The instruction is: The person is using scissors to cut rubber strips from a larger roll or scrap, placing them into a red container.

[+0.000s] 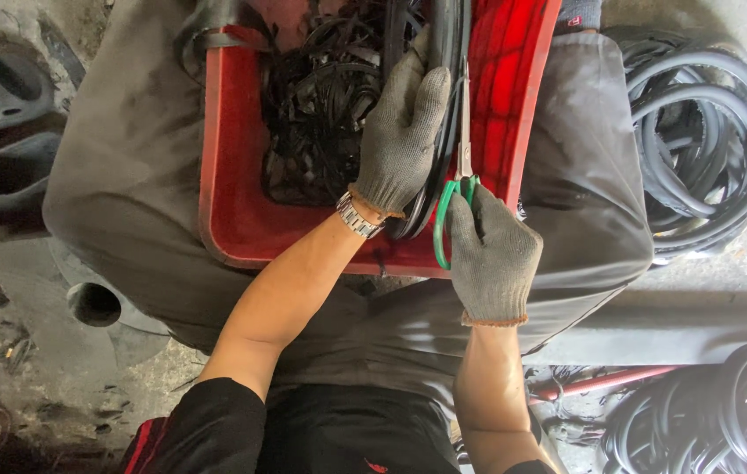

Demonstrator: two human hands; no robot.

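Gripping a black rubber strip (440,167) over the red tray's rim (215,202), my left hand (400,132) leaves my right hand (492,259) clasping green-handled scissors (457,189).

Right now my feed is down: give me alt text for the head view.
Seen from above, a gloved left hand grips a black rubber ring while the gloved right hand works green-handled scissors along it. Both are over a red tray of black rubber strips on the person's lap; more rubber rings lie on the floor.
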